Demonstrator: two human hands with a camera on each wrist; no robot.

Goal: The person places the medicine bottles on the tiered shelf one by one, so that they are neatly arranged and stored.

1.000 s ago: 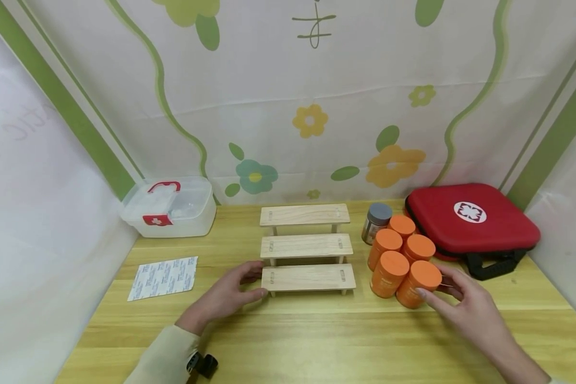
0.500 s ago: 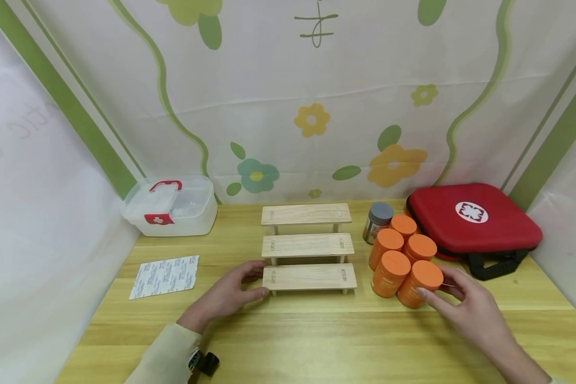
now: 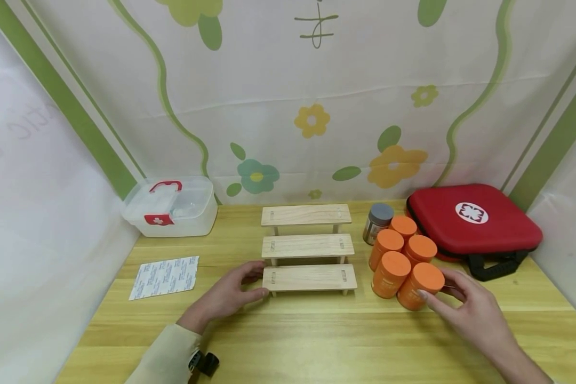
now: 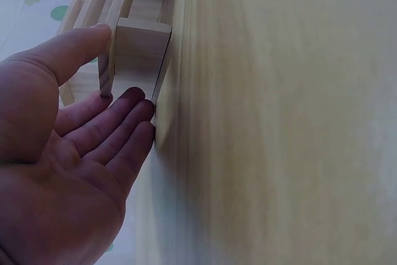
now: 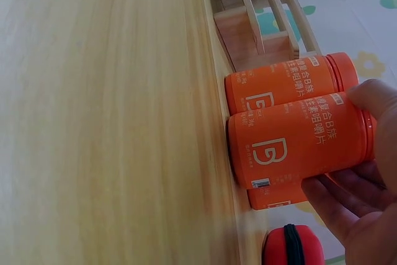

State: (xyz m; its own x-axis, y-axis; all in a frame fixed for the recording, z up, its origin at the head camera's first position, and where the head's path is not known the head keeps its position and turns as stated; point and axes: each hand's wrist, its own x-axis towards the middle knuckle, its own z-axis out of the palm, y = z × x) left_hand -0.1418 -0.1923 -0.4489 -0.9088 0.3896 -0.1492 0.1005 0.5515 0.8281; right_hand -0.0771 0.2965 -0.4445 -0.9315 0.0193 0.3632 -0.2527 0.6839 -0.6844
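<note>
My left hand (image 3: 230,292) is at the left end of a pale wooden three-step display stand (image 3: 309,278). In the left wrist view its thumb and index finger span the end of the lowest step (image 4: 107,69), while the other fingertips lie beside the end panel. On the right, my right hand (image 3: 470,309) grips an orange supplement bottle (image 3: 413,296) between thumb and fingers. That bottle is the front right one in a cluster of several orange-capped bottles (image 3: 391,274). It stands at the table surface, tilted slightly against its neighbour in the right wrist view.
A grey-capped bottle (image 3: 378,223) stands behind the orange ones. A red first-aid case (image 3: 470,218) lies at the back right, its black handle (image 3: 496,265) forward. At the left are a clear first-aid box (image 3: 170,208) and a flat printed packet (image 3: 164,277). A patterned curtain (image 3: 288,69) borders the table.
The gripped bottle's cap has shifted very slightly to the right. Both hands keep nearly the same position, and the stand has not visibly moved.
</note>
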